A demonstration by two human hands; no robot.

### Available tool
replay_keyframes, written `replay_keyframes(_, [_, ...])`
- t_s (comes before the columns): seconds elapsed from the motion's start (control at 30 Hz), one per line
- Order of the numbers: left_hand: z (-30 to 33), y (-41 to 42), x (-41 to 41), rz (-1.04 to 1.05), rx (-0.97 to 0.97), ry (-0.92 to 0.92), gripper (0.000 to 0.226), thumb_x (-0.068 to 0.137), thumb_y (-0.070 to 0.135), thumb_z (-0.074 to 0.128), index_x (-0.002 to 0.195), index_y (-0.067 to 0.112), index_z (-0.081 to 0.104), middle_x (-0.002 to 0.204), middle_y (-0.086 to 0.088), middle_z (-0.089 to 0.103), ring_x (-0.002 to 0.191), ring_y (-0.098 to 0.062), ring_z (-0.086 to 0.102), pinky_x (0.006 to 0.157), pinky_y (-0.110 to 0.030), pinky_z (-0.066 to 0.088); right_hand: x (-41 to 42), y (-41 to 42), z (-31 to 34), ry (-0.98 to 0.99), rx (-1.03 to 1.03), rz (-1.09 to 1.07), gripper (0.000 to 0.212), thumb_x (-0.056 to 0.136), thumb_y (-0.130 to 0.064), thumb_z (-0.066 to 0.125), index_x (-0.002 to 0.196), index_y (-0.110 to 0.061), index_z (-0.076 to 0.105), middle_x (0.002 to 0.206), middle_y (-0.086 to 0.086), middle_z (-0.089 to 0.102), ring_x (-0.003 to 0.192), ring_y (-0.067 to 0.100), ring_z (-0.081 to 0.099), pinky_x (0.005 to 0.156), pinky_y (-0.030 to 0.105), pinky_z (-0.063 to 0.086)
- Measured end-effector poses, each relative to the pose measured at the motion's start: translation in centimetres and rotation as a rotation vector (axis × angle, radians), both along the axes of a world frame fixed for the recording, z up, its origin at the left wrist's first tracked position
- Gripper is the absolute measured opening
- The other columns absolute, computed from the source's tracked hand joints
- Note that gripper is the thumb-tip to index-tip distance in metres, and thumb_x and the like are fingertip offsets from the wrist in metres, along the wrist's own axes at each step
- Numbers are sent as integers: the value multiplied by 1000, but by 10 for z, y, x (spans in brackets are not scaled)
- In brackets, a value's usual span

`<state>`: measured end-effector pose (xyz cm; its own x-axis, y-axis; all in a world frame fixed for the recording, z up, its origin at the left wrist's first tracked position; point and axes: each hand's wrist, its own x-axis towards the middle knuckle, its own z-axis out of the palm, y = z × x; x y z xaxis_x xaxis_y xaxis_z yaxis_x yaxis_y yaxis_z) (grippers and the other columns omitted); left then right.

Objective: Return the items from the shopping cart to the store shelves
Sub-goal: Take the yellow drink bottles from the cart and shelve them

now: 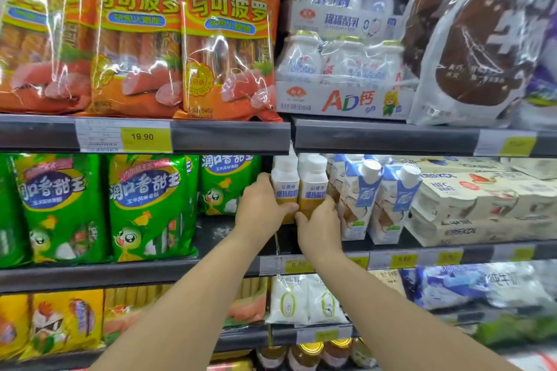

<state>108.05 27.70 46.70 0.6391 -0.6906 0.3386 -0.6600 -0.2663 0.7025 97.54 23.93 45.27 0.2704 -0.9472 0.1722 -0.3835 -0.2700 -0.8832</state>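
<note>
**Fingers of both hands clamped on two yogurt bottles at the middle shelf**

Fingers (262, 180) of the left hand (259, 205) curl round the left yogurt bottle (284, 182), thumb across its yellow base. The right hand (321, 224) grips the right yogurt bottle (314, 187) low down, its fingers wrapped round the far side. The two white-capped bottles stand upright, touching each other, at the front of the middle shelf (229, 230). Just right of the bottles stand blue-and-white cartons (360, 199) with white caps. Left of the bottles, beyond a dark gap, green sausage packs (147, 205) lean on the same shelf. Above the bottles sits the AD calcium milk multipack (343, 81); orange sausage bags (226, 36) stand up and to the left.
</note>
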Motion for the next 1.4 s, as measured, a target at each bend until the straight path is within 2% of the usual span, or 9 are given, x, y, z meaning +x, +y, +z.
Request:
replay_keyframes(0.1, [-3,-1,0,12,78,-32,63,70,47,83,114,15,51,111,-3,67,108,-25,59,83,-38,50,-2,8,-3,-28,15,17,47,90,-4,63,132,-10,43,137,8,49,131,22,45,112,39,39])
replay_keyframes(0.2, [-2,-5,-4,52,111,-56,67,69,52,82,113,14,48,110,-4,65,106,-27,59,77,-35,47,-5,14,-6,15,12,31,54,89,-3,60,138,-12,39,142,5,41,135,20,40,114,33,34])
replay_keyframes(0.33, [-1,-13,-9,75,116,-48,67,69,53,82,112,15,47,109,-3,66,102,-27,63,75,-36,50,-6,12,-5,129,38,52,79,89,-10,59,155,-13,16,155,9,22,146,29,21,121,43,25])
replay_keyframes(0.4, [-1,-16,-11,89,114,-45,68,68,54,81,112,15,47,107,-4,66,100,-27,65,76,-39,54,-6,10,-1,162,84,87,86,92,-13,58,158,-12,2,158,10,14,147,29,17,121,42,23])
replay_keyframes(0.5, [0,-20,-14,119,118,-60,69,69,56,80,112,13,46,106,-5,66,99,-28,66,74,-38,53,-5,10,3,164,112,126,89,94,-13,56,158,-8,-6,161,10,11,148,28,17,122,40,22])
replay_keyframes(0.67, [-4,-20,-12,83,75,-34,68,67,54,82,109,14,46,104,-4,67,97,-27,66,78,-42,56,-6,11,-1,142,107,135,84,92,-9,57,157,-6,3,161,8,12,148,27,18,122,37,22])
replay_keyframes(0.97, [-7,-21,-4,102,66,-19,67,66,52,83,111,17,48,105,-2,67,100,-26,64,81,-42,55,-9,13,-3,136,101,147,75,88,-14,61,151,-7,20,153,6,20,142,25,27,118,41,29])
replay_keyframes(1.2, [-8,-22,-14,68,36,-6,70,65,58,81,112,18,49,105,1,69,98,-22,67,81,-43,57,-11,12,-3,133,99,168,73,88,-8,59,150,-6,20,155,7,18,144,25,25,121,40,26])
replay_keyframes(1.4, [-7,-20,-8,-69,-49,265,66,61,27,91,115,18,54,104,4,67,98,-15,65,85,-32,52,-14,11,0,150,105,199,82,89,-13,59,154,-3,9,162,9,7,150,24,12,123,38,17])
